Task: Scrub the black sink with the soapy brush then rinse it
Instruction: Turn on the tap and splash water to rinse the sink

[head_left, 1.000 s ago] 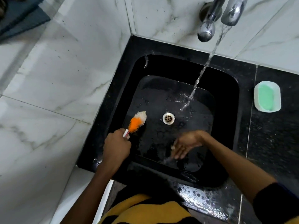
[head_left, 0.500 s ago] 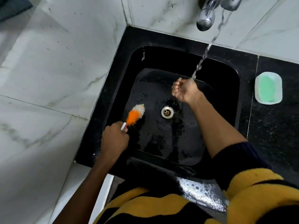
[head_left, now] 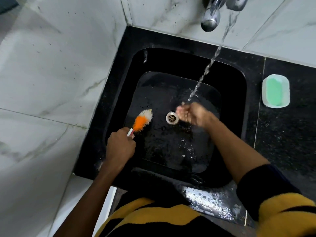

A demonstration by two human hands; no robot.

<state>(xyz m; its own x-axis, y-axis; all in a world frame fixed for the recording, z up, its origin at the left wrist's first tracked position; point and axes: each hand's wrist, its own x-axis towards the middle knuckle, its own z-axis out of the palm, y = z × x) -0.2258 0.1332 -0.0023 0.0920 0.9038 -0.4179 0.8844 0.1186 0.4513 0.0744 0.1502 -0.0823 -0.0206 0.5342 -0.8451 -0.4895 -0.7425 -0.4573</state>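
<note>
While L hand (head_left: 120,146) grips brush (head_left: 142,120), R hand (head_left: 195,114) fingers cupped

A single head-worn view looks steeply down from close above at the square black stone sink (head_left: 236,117), which fills the frame's centre; marble wall tiles (head_left: 51,74) occupy the left.

Probably a home washroom: marble-tiled walls (head_left: 51,74), black sink (head_left: 239,69), tap (head_left: 210,19), soap dish (head_left: 275,90).

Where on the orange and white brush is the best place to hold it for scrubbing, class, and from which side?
By the thin handle end, from the sink's near-left side, as the left hand grips the brush now: its bristles point away toward the drain.
</note>
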